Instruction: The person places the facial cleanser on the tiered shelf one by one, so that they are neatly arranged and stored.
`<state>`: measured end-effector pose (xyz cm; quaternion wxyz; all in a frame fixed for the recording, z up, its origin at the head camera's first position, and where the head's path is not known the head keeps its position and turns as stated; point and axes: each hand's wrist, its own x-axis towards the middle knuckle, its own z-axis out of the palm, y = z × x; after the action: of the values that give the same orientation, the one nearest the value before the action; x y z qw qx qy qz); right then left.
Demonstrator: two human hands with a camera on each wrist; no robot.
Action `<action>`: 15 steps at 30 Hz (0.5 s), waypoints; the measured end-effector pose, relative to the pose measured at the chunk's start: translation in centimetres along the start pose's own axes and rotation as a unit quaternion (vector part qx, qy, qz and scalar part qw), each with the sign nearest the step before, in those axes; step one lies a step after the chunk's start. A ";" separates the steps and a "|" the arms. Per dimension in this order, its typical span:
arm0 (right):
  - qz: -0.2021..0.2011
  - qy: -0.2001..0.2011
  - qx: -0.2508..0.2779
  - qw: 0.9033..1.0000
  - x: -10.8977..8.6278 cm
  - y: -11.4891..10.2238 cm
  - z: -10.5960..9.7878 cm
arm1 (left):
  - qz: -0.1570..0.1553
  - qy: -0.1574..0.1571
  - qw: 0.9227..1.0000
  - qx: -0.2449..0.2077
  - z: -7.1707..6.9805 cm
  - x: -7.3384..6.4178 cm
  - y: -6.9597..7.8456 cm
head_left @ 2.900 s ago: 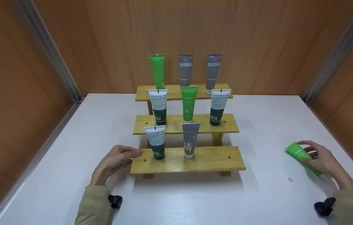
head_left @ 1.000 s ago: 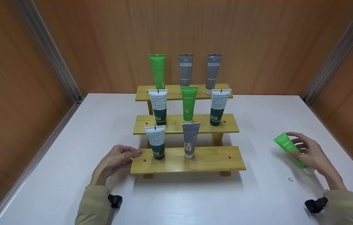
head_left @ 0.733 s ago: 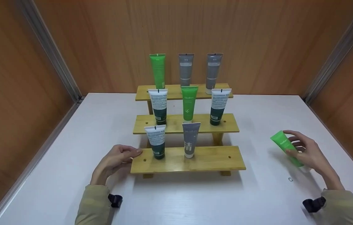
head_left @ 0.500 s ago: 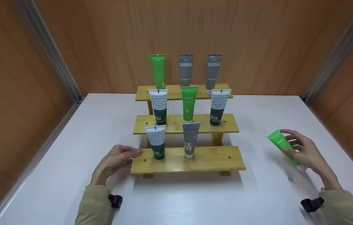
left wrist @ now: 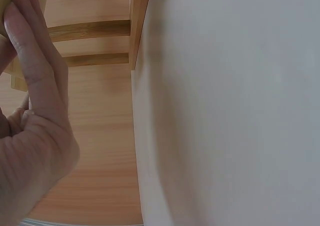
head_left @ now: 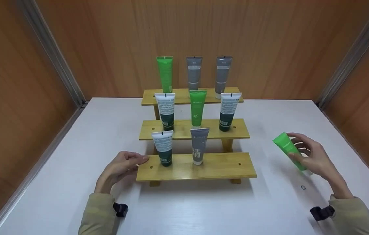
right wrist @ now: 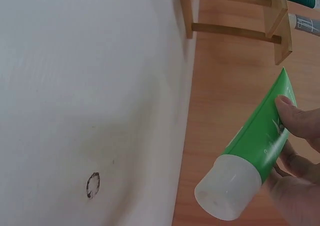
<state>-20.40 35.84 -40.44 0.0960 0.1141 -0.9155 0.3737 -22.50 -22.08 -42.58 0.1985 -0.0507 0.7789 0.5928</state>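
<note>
My right hand (head_left: pixel 312 158) holds a green squeeze tube (head_left: pixel 285 145) off the table at the right, tilted, its crimped end up toward the left. The right wrist view shows its white cap (right wrist: pixel 227 188) lowest, with the thumb across the tube body. At the left, my left hand (head_left: pixel 120 168) pinches the left end of the bottom step of a three-tier wooden display rack (head_left: pixel 223 166). On that step stand a white and dark green tube (head_left: pixel 163 148) and a grey tube (head_left: pixel 199 145); its right part is bare.
The middle step carries a green tube (head_left: pixel 198 107) between two white and dark green tubes (head_left: pixel 228 111). Up top are a green tube (head_left: pixel 165 73) and two grey tubes (head_left: pixel 222 75). A small ring mark (head_left: pixel 303 187) shows on the white table (head_left: pixel 197 212). Wooden panels enclose the table.
My right hand has carried the green tube up off the table and leftward, toward the rack. The left hand, the rack and its tubes have stayed in place.
</note>
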 end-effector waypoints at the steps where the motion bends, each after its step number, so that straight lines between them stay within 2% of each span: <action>1: -0.003 0.001 0.002 1.000 0.0 -0.2 0.1 | 0.000 0.000 1.000 0.000 0.0 0.0 0.0; 15: -0.021 0.005 0.027 0.999 0.1 -2.1 1.1 | 0.003 -0.003 1.000 -0.005 0.0 0.0 0.0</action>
<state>-20.04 33.59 -39.76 0.1056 0.1343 -0.9018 0.3970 -22.53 -22.12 -42.63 0.1992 -0.0478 0.7753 0.5974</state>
